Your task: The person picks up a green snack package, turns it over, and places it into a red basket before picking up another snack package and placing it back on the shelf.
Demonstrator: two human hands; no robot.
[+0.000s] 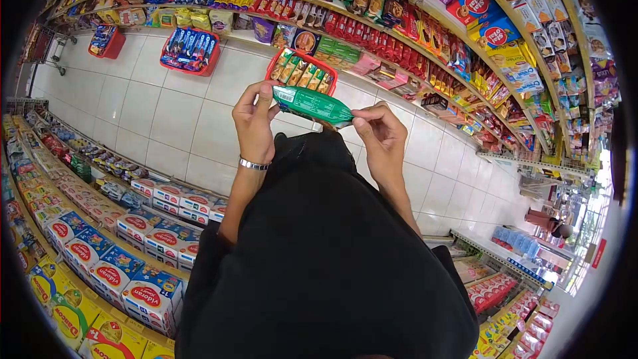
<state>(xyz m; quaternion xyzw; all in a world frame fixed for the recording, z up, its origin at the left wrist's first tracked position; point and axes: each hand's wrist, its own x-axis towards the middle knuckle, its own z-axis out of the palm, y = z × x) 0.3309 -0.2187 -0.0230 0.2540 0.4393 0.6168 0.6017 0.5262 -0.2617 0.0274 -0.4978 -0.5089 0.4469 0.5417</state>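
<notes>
A long green snack packet (312,105) is stretched between my two hands, its printed side with a white barcode label facing up. My left hand (254,116) pinches the barcode end between thumb and fingers; a metal watch band circles that wrist. The opposite end is pinched by my right hand (380,129). Just beyond the packet, a red basket (271,70) on the floor holds several upright green and tan snack packs (307,73), partly hidden by what I hold.
Two more red baskets, one with blue packs (214,60) and one farther left (114,45), stand on the tiled floor (219,119). Packed snack shelves (372,40) curve across the front and right. Boxed goods (109,272) fill the shelves at left. A person (563,231) is far right.
</notes>
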